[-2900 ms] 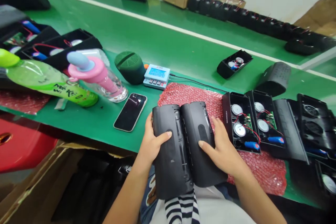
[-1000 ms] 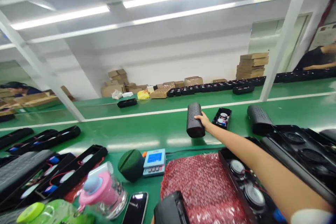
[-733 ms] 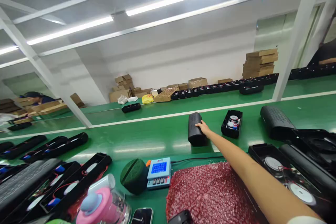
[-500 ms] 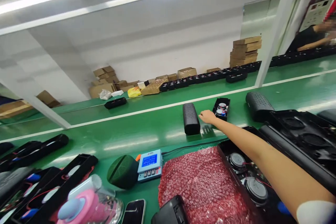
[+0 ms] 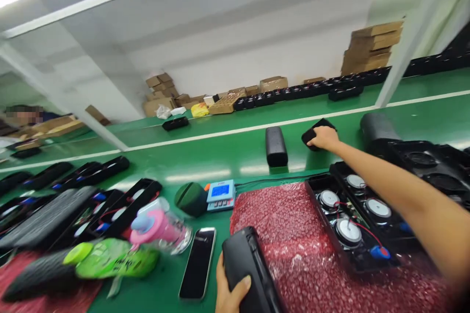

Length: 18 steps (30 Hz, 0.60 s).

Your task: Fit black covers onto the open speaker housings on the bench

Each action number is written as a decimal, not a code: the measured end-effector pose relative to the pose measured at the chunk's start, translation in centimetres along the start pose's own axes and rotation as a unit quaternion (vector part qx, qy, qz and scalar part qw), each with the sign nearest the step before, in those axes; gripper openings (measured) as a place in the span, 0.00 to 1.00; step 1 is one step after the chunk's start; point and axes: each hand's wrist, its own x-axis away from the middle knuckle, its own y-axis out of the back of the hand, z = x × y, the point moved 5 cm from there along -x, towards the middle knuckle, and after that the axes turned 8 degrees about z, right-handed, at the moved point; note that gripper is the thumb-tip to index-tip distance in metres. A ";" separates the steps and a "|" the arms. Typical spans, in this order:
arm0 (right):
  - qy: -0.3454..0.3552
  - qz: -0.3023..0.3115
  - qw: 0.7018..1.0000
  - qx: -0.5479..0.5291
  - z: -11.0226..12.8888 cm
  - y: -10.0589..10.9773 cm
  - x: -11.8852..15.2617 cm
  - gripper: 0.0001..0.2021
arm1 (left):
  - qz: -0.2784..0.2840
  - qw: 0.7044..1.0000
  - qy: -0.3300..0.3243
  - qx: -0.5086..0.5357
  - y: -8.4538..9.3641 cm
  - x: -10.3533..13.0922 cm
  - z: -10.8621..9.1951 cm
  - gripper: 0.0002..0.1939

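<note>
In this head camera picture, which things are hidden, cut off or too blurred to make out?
- Small black tray, head view: the right hand covers it; contents hidden.
- Black speaker shell, head view: the bottom edge cuts it off; the left hand is partly cut too.
- Green bottle, head view: motion blur, label unreadable.
- Blue meter, head view: screen too small to read.

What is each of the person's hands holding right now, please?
Left hand: closed on a black speaker shell.
Right hand: gripping a small black housing.
</note>
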 end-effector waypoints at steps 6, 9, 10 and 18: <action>0.162 -0.080 0.983 -0.037 2.7 3.2 10.9 0.13 | 0.020 1.000 -0.003 0.007 -1.2 0.7 -1.1 0.46; 0.361 -0.195 0.909 -0.078 4.7 4.0 19.3 0.11 | 0.029 0.999 -0.009 0.014 -1.6 0.9 -1.1 0.45; 0.409 -0.208 0.883 -0.095 5.3 3.8 21.8 0.11 | 0.030 0.999 -0.010 0.014 -1.7 1.0 -1.1 0.45; 0.500 -0.072 0.843 -0.187 9.1 -2.4 30.1 0.08 | 0.041 0.999 -0.026 0.005 -1.9 1.4 -1.2 0.45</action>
